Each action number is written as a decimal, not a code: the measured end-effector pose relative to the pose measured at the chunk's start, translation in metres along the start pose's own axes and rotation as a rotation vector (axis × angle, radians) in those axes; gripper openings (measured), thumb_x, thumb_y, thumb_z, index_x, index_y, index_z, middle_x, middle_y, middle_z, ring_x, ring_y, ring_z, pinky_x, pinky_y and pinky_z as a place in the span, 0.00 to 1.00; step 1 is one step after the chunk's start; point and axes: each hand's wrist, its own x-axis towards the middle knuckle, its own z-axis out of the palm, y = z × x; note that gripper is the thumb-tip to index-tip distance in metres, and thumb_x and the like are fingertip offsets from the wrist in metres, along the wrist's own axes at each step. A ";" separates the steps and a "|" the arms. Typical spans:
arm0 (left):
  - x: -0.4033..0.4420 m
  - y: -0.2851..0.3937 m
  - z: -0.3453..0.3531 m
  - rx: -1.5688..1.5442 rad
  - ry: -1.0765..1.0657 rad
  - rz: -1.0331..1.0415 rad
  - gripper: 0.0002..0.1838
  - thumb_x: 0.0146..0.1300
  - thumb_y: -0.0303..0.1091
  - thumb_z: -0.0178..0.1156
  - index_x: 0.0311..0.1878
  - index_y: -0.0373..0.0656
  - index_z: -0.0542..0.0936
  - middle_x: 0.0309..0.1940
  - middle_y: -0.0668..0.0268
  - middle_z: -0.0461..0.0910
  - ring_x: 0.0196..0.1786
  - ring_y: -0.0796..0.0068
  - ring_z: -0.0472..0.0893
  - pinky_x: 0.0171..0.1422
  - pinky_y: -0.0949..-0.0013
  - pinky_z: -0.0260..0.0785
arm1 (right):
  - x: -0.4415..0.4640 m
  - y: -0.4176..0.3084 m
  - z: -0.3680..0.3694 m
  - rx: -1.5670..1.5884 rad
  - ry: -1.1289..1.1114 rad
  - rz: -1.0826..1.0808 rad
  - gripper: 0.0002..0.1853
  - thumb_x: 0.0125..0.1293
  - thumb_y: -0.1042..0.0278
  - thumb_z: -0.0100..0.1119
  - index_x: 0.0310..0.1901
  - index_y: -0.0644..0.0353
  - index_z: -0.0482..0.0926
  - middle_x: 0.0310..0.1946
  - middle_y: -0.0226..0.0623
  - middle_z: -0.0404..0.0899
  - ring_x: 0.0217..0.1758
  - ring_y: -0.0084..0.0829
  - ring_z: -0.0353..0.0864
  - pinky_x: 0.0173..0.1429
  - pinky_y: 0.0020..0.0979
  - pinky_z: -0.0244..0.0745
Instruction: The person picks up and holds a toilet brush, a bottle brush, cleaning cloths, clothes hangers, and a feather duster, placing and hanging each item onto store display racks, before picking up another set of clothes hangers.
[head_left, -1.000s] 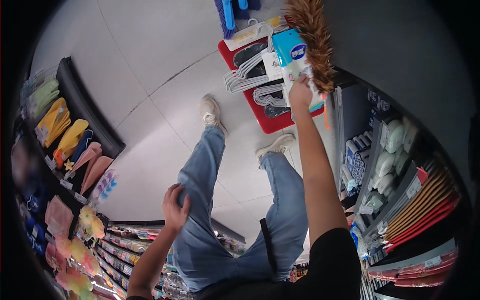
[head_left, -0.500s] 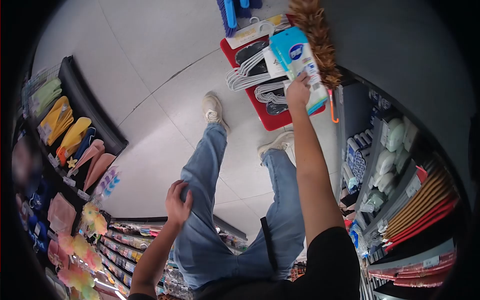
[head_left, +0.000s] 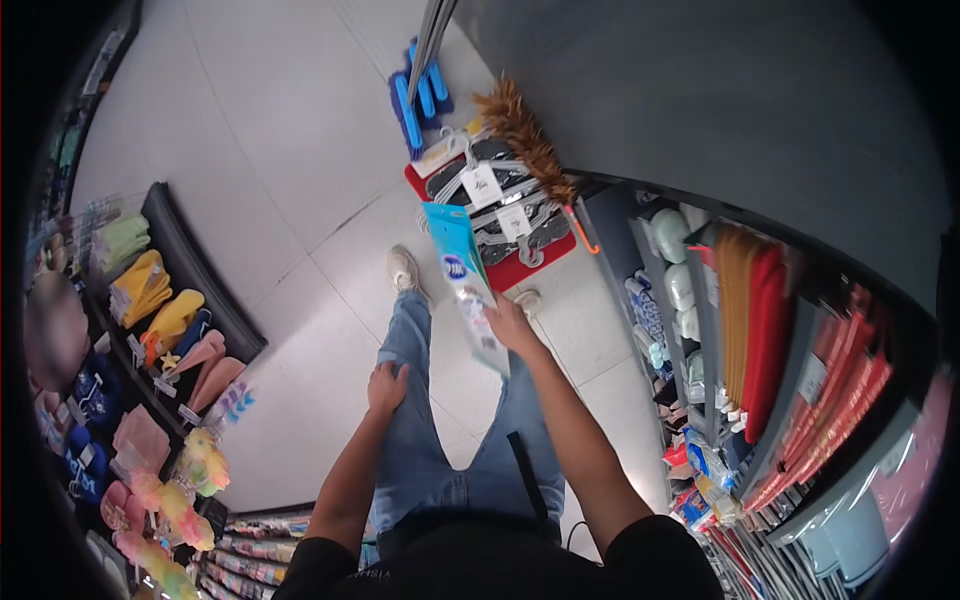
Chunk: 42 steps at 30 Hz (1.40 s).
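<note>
My right hand (head_left: 511, 324) grips a flat plastic package (head_left: 462, 268), blue at its top and white with printing below, held tilted above the floor in front of my right leg. What the package contains cannot be told. My left hand (head_left: 387, 386) lies on my thigh with fingers stretched out, holding nothing. Beyond the package, white hangers (head_left: 490, 218) with paper tags and black pieces lie on a red flat base (head_left: 512, 277) on the floor. A brown feather duster (head_left: 530, 140) with an orange hooked handle lies beside them.
Blue brushes with blue handles (head_left: 425, 92) stand past the hangers. Shelves on the right hold folded yellow and red cloths (head_left: 750, 330). A left shelf (head_left: 210, 270) carries yellow and pink cloths. A large dark grey surface (head_left: 700, 90) fills the upper right.
The package has come away from the hangers, drawn back toward me in my right hand. My left hand stays on my thigh. The view has shifted and I appear more upright.
</note>
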 end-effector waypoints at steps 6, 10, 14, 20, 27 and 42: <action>-0.070 0.133 -0.065 -1.298 -0.376 0.006 0.29 0.72 0.50 0.44 0.62 0.32 0.68 0.60 0.53 0.72 0.61 0.64 0.72 0.65 0.64 0.62 | -0.132 -0.087 -0.097 0.898 -0.151 0.061 0.16 0.60 0.78 0.55 0.51 0.70 0.75 0.48 0.36 0.80 0.49 0.29 0.79 0.55 0.31 0.73; -0.173 0.226 -0.119 -1.194 -0.539 0.415 0.22 0.70 0.42 0.50 0.58 0.33 0.73 0.52 0.59 0.77 0.54 0.72 0.75 0.59 0.68 0.66 | -0.212 -0.111 -0.149 1.055 -0.093 0.038 0.17 0.60 0.78 0.55 0.52 0.68 0.75 0.48 0.39 0.79 0.50 0.30 0.79 0.55 0.30 0.72; -0.276 0.287 -0.123 -0.916 -0.337 0.604 0.13 0.66 0.29 0.58 0.51 0.34 0.77 0.41 0.66 0.82 0.42 0.81 0.78 0.49 0.74 0.70 | -0.283 -0.134 -0.194 1.090 0.025 -0.091 0.15 0.62 0.74 0.58 0.51 0.67 0.76 0.46 0.38 0.80 0.47 0.27 0.79 0.53 0.30 0.73; -0.368 0.303 -0.081 -0.883 -0.204 0.740 0.10 0.65 0.30 0.59 0.46 0.35 0.79 0.38 0.67 0.82 0.38 0.83 0.78 0.45 0.75 0.70 | -0.369 -0.128 -0.231 0.928 0.226 -0.231 0.15 0.63 0.71 0.60 0.50 0.66 0.76 0.45 0.37 0.81 0.46 0.26 0.79 0.51 0.29 0.74; -0.434 0.278 -0.065 -0.768 -0.102 0.876 0.13 0.71 0.35 0.51 0.46 0.34 0.78 0.40 0.67 0.81 0.41 0.84 0.76 0.45 0.77 0.68 | -0.463 -0.115 -0.223 0.971 0.419 -0.310 0.15 0.63 0.70 0.62 0.49 0.67 0.78 0.42 0.37 0.82 0.43 0.24 0.80 0.47 0.28 0.75; -0.541 0.144 -0.009 -1.299 -0.160 0.919 0.16 0.68 0.30 0.50 0.57 0.36 0.71 0.50 0.62 0.80 0.47 0.79 0.79 0.48 0.80 0.67 | -0.692 -0.051 -0.123 1.231 0.769 -0.437 0.13 0.62 0.73 0.62 0.47 0.66 0.77 0.44 0.39 0.82 0.43 0.27 0.81 0.48 0.29 0.76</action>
